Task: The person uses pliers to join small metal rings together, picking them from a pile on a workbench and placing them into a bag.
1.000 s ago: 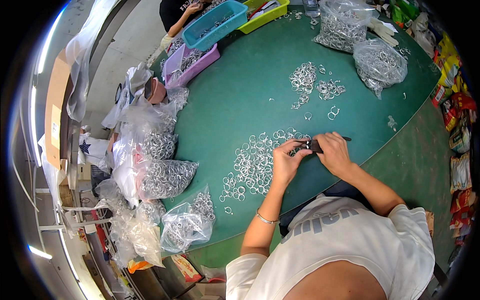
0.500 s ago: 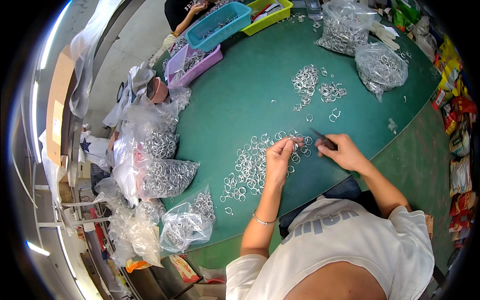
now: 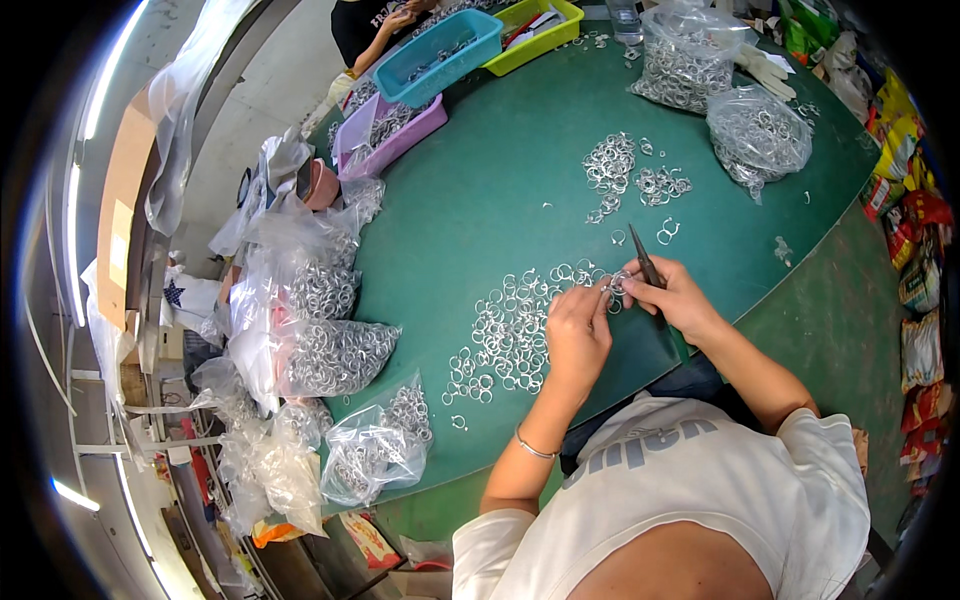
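Ring being held, head view: at least one ring (image 3: 618,288) is sitting between both hands, at the right end of the big pile (image 3: 510,330); whether others are overlapping it is too small to tell.
Left hand (image 3: 579,328): fingertips are pinching, seemingly on the ring's left side.
Right hand (image 3: 676,297): it is gripping a dark pointed tool (image 3: 646,262), its fingertips also meeting the ring's right side.
Handling well: this step is probably calling for a light pinch, so the thin band is not bending, with the tool's tip pointing clear of the left hand.
Tool count: one is showing.
Pile count: besides the big pile, two smaller piles (image 3: 608,165) are lying farther back on the bench (image 3: 450,210); single rings are overlapping too much for counting.
Basket count: three are standing far left: blue basket (image 3: 455,73), purple basket (image 3: 400,145), yellow-green basket (image 3: 540,48).
Bag count: two clear bags (image 3: 760,140) are resting far right; at least three left-side bags (image 3: 338,355) are holding rings.
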